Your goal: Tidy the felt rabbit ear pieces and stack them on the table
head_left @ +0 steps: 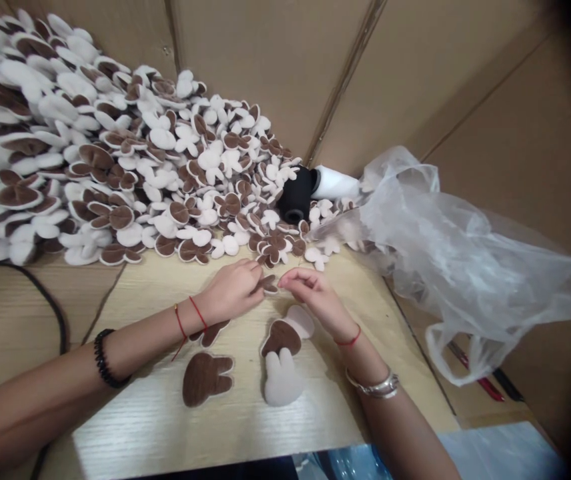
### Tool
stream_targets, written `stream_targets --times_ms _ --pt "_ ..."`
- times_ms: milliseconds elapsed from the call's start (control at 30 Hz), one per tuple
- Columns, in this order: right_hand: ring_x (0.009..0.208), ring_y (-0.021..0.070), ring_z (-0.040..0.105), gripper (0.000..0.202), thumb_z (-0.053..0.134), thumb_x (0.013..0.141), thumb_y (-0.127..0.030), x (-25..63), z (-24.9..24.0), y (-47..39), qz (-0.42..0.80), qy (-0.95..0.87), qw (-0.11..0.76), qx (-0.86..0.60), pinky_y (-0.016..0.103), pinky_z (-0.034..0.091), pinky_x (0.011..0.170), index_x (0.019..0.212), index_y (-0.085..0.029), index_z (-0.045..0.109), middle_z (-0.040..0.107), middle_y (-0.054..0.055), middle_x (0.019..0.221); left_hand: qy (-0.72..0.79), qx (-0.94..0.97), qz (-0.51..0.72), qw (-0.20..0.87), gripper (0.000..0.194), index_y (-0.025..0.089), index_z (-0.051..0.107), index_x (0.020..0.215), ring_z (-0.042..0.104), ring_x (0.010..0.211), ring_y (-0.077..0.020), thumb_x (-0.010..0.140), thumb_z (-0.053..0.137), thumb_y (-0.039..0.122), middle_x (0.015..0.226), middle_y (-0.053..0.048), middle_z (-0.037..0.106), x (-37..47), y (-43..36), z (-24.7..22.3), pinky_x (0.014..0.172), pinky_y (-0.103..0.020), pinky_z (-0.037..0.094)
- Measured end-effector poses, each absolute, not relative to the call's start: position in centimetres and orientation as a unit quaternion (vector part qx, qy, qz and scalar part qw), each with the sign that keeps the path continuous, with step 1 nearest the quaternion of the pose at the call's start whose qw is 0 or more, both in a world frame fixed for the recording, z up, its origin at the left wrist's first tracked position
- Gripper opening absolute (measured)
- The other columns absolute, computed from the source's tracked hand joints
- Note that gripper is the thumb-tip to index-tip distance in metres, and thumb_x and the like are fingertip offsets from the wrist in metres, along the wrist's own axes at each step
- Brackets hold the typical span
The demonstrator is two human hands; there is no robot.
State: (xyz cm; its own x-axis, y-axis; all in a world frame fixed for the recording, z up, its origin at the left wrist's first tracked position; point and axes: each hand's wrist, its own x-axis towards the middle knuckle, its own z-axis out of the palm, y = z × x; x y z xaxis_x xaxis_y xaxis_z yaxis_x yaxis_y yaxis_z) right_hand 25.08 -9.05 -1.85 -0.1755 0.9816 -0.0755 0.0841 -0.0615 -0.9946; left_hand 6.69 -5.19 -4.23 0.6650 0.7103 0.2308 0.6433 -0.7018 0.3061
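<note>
My left hand (233,290) reaches to the front edge of the pile, its fingers closed on a small brown-and-white bunny piece (268,285). Just right of that piece is my right hand (310,293), thumb and forefinger pinched together; whatever lies between the tips is too small to make out. Below the hands lie larger bunny-shaped pieces: a brown one (207,379) at left, a white one (282,378) at right, and a brown one (281,337) touching it. Another brown piece (210,333) is partly under my left wrist.
A big heap of brown-and-white bunny pieces (160,140) fills the back left. Behind the wooden table (155,433) stand a black cone (295,195) and a white thread cone (335,183). A clear plastic bag (465,247) and a red-handled tool (489,389) are at right.
</note>
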Motion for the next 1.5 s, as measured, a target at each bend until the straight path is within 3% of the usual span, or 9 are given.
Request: stream_targets --times_ms 200,400,600,833,1067,1333,1500 --pt "0.064 0.0119 0.055 0.017 0.068 0.073 -0.034 23.4 -3.1 -9.4 0.531 -0.545 0.427 -0.489 0.025 0.042 0.063 0.072 -0.017 0.067 0.066 0.001 0.070 0.452 0.786 0.258 0.335 0.013 0.017 0.053 0.075 0.043 0.051 -0.0111 0.076 0.055 0.030 0.058 0.004 0.051 6.8 -4.8 -4.7 0.050 -0.024 0.030" --pt "0.064 0.0131 0.054 0.022 0.065 0.077 -0.037 23.1 -4.2 -9.3 0.502 -0.566 0.441 -0.483 0.026 0.041 0.064 0.069 -0.017 0.067 0.064 0.001 0.068 0.423 0.687 0.321 0.496 0.017 0.015 0.053 0.074 0.048 0.059 -0.0103 0.073 0.059 0.031 0.067 0.003 0.054 7.2 -4.9 -5.2 0.056 -0.023 0.037" --pt "0.072 0.0144 0.056 0.021 0.063 0.078 -0.032 22.9 -4.5 -9.2 0.489 -0.550 0.476 -0.481 0.026 0.043 0.072 0.064 -0.016 0.066 0.065 0.001 0.071 0.413 0.664 0.349 0.516 0.013 0.015 0.057 0.075 0.057 0.067 -0.0128 0.074 0.060 0.027 0.072 -0.001 0.064 7.4 -5.4 -4.6 0.064 -0.024 0.043" --pt "0.065 0.0132 0.054 0.020 0.065 0.075 -0.031 23.2 -3.8 -9.3 0.484 -0.537 0.478 -0.499 0.026 0.042 0.064 0.061 -0.016 0.067 0.063 0.001 0.064 0.394 0.666 0.352 0.527 0.014 0.014 0.060 0.077 0.061 0.071 -0.0141 0.076 0.062 0.028 0.077 -0.004 0.068 7.4 -5.5 -4.1 0.067 -0.026 0.047" --pt "0.064 0.0136 0.055 0.021 0.064 0.076 -0.032 23.1 -3.9 -9.2 0.472 -0.547 0.487 -0.491 0.026 0.042 0.063 0.064 -0.016 0.068 0.063 0.001 0.063 0.392 0.629 0.348 0.574 0.023 0.012 0.061 0.084 0.063 0.071 -0.0153 0.073 0.066 0.031 0.076 -0.005 0.068 7.3 -5.0 -4.1 0.066 -0.027 0.050" --pt "0.050 0.0089 0.039 0.026 0.061 0.076 -0.030 22.8 -4.1 -9.7 0.415 -0.558 0.486 -0.530 0.023 0.031 0.051 0.054 -0.014 0.060 0.050 -0.003 0.050 0.398 0.657 0.373 0.520 0.021 0.014 0.062 0.077 0.062 0.072 -0.0148 0.070 0.067 0.033 0.077 -0.003 0.067 7.4 -5.6 -4.1 0.066 -0.026 0.049" --pt "0.051 0.0094 0.042 0.025 0.063 0.076 -0.035 23.1 -4.0 -9.5 0.443 -0.571 0.462 -0.514 0.023 0.033 0.051 0.061 -0.015 0.065 0.056 -0.001 0.054 0.382 0.646 0.364 0.552 0.021 0.013 0.063 0.076 0.059 0.066 -0.0124 0.071 0.067 0.033 0.073 -0.003 0.065 7.3 -5.6 -3.9 0.062 -0.023 0.046"
